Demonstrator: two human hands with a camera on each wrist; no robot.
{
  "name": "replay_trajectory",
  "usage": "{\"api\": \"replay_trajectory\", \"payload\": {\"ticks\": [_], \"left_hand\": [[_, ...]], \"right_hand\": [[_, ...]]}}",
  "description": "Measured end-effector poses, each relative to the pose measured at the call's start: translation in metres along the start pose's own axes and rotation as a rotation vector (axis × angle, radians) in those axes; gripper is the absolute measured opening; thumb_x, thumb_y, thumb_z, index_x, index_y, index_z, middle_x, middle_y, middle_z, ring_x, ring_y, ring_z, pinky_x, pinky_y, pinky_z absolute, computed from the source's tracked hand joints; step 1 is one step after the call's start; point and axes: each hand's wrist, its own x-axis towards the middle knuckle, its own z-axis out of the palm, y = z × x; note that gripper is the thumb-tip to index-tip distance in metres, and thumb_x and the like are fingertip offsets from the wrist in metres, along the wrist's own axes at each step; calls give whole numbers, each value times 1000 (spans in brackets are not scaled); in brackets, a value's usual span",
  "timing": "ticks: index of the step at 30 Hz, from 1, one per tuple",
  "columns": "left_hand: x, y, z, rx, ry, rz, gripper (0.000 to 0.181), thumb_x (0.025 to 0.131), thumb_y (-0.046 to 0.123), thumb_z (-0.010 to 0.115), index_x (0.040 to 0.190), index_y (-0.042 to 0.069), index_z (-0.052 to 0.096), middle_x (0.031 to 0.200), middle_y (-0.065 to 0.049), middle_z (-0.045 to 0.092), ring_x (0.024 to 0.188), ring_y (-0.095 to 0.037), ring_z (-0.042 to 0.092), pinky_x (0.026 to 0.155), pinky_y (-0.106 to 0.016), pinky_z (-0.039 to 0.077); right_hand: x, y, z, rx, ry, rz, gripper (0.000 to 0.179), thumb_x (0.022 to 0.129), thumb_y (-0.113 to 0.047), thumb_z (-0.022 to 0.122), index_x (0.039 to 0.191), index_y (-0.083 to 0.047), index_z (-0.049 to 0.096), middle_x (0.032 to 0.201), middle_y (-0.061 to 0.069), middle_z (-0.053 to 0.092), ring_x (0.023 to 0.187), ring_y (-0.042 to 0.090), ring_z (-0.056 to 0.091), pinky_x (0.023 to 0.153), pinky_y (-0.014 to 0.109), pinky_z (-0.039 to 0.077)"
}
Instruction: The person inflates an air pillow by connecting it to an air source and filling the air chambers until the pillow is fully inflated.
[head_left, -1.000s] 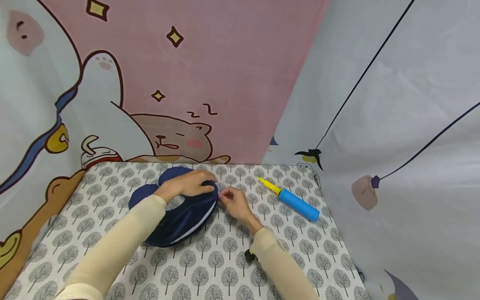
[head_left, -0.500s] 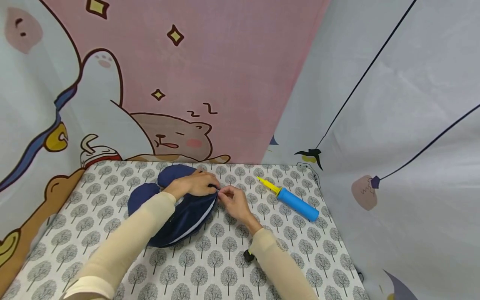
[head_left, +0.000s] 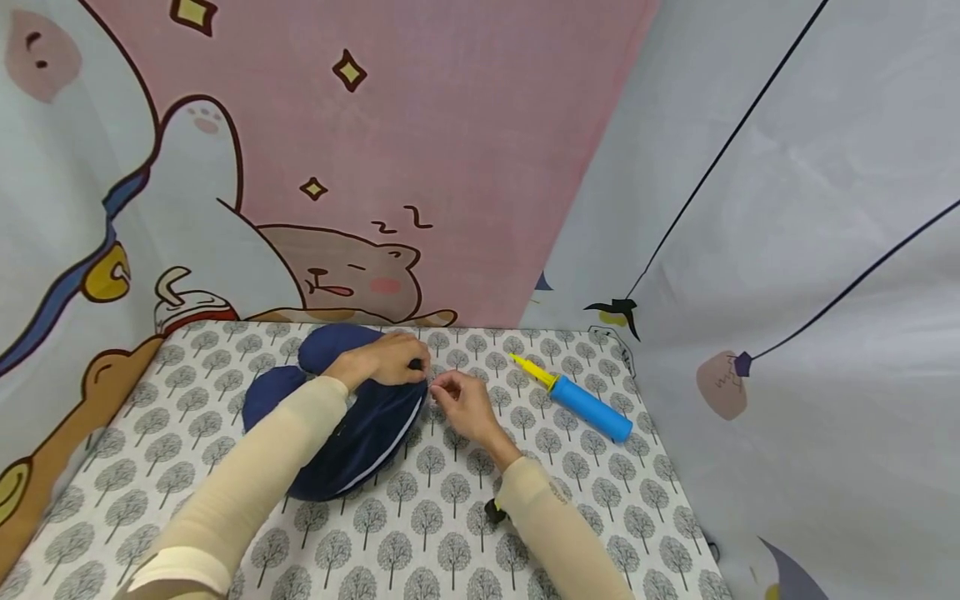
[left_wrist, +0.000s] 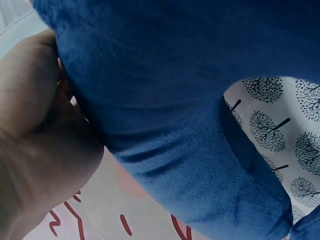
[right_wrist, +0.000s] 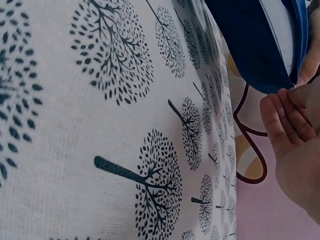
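A navy blue U-shaped neck pillow [head_left: 360, 450] lies on the table, its two rounded ends toward the back left. Along its outer side an opened zipper seam shows a white strip [right_wrist: 278, 30]. My left hand [head_left: 390, 358] grips the pillow's right side from above; in the left wrist view the left hand [left_wrist: 45, 130] lies against plush fabric, its fingertips hidden behind it. My right hand [head_left: 468, 408] pinches at the end of the seam with thumb and fingers. In the right wrist view those fingers [right_wrist: 285, 117] meet the seam's end; the zipper pull is too small to make out.
A blue hand pump [head_left: 592, 408] with a yellow nozzle lies right of my right hand. The tree-print cloth [head_left: 427, 517] covers the table. Cartoon-printed curtains [head_left: 465, 167] stand behind and at the sides. A small black object [head_left: 495, 510] shows beside the right sleeve.
The pillow has shifted slightly left, with its tip. My left hand has moved its grip along the right side, then a little left. My right hand stays at the seam's end.
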Motion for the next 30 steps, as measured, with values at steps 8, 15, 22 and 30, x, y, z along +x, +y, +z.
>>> {"api": "replay_trajectory", "payload": {"ticks": [8,15,22,30], "left_hand": [[-9,11,-17,16,52,-79,11,107,18,73,103,17,83,115,-1,82,113,-29,74,110,-58,54],[-13,5,-27,8,73,-203,13,109,18,71,104,15,82,118,-5,82,110,-33,72,104,-57,56],[-20,-6,-27,-96,48,-313,17,111,19,65,102,15,79,109,-7,77,93,-26,68,91,-47,54],[-24,2,-21,-183,36,-211,23,114,24,65,125,14,83,131,-10,81,122,-34,75,109,-56,58]], "right_hand": [[-4,-8,7,-80,-75,-72,7,109,-7,74,108,-3,80,102,12,84,91,22,81,83,23,64],[-14,-17,12,-97,-106,-106,10,110,-12,74,107,-4,81,101,11,83,91,22,81,83,24,64],[-17,-24,15,-103,-68,-137,11,111,-10,73,109,-3,80,101,12,83,91,23,81,85,27,66],[-15,-19,12,-78,17,-129,5,109,-6,74,108,-5,79,103,13,83,89,24,81,82,27,66]]}}
